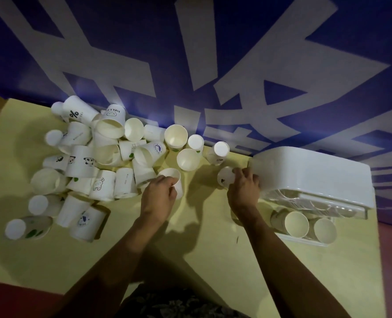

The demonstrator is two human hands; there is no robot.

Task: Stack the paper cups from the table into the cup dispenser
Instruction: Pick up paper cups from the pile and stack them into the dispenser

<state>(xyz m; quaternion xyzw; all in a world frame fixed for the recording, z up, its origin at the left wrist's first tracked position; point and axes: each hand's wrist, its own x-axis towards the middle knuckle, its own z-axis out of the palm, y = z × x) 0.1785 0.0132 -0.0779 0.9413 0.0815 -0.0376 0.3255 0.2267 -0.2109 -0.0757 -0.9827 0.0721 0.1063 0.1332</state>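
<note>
A heap of white paper cups (85, 166) covers the left and middle of the yellow table (204, 244), some upright, some upside down, some on their sides. My left hand (159, 198) grips an upright cup (174, 177) at the heap's right edge. My right hand (244, 190) holds an upside-down cup (226, 176) with a small dark print, just left of the white cup dispenser (314, 177). Two stacks of cups (297, 223) lie in the dispenser's clear lower part, mouths facing me.
A blue wall with large white characters (190, 65) runs right behind the table. Several single cups (219, 151) stand between the heap and the dispenser. The table's front edge (53, 284) meets a dark red floor.
</note>
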